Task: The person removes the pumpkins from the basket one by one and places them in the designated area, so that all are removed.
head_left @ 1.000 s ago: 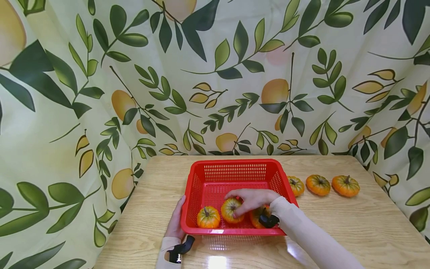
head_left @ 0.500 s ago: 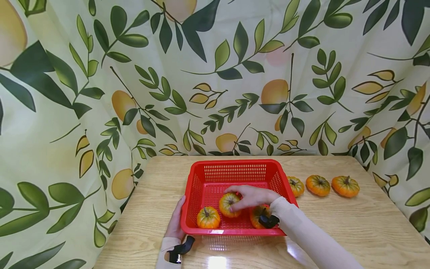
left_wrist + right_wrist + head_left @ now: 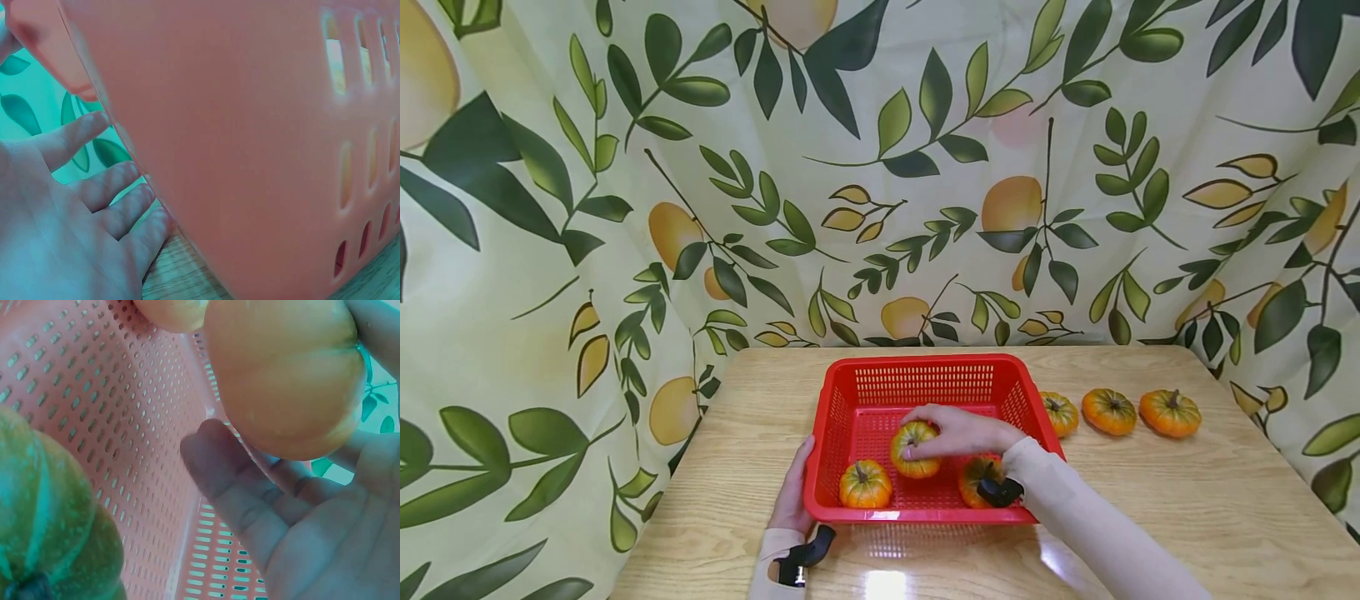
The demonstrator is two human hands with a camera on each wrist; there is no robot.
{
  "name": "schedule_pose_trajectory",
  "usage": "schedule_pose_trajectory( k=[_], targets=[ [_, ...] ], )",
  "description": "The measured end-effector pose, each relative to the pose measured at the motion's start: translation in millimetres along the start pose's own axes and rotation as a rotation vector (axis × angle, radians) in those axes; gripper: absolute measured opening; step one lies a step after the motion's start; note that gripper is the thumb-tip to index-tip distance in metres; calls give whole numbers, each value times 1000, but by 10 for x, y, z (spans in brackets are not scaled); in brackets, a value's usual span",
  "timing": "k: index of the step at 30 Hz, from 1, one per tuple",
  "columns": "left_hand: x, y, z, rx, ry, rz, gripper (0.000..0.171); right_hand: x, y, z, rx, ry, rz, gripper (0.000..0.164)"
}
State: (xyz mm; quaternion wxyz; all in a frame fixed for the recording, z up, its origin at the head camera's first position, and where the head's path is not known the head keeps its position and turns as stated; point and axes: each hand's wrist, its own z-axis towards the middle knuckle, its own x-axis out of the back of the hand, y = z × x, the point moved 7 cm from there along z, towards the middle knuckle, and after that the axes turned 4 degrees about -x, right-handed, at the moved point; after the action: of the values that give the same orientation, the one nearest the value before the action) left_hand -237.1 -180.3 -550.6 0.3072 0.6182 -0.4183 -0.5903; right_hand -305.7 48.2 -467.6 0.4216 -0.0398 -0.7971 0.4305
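In the head view a red plastic basket stands on the table. My right hand reaches into it and grips a small orange-and-green pumpkin between thumb and fingers. The right wrist view shows that pumpkin from below, raised clear of the basket floor, above my curled fingers. Two more pumpkins lie inside: one at the front left, another at the front right, partly hidden by my wrist. My left hand touches the basket's left side; its straight fingertips meet the wall.
Right of the basket, three pumpkins stand in a row on the wooden table: a near one partly behind the rim, a middle one and a far one. A leaf-patterned cloth hangs behind.
My right hand has carried the middle pumpkin slightly up and back from the basket's front wall. My left hand and the basket have stayed in place.
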Motion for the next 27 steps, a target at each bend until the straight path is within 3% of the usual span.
schedule_pose_trajectory(
  k=[15,27],
  targets=[
    [-10,17,20,4,29,12,69,93,-88,-9,72,40,29,53],
    [-7,5,-3,1,3,7,69,193,-96,-143,45,63,101,52]
  ],
)
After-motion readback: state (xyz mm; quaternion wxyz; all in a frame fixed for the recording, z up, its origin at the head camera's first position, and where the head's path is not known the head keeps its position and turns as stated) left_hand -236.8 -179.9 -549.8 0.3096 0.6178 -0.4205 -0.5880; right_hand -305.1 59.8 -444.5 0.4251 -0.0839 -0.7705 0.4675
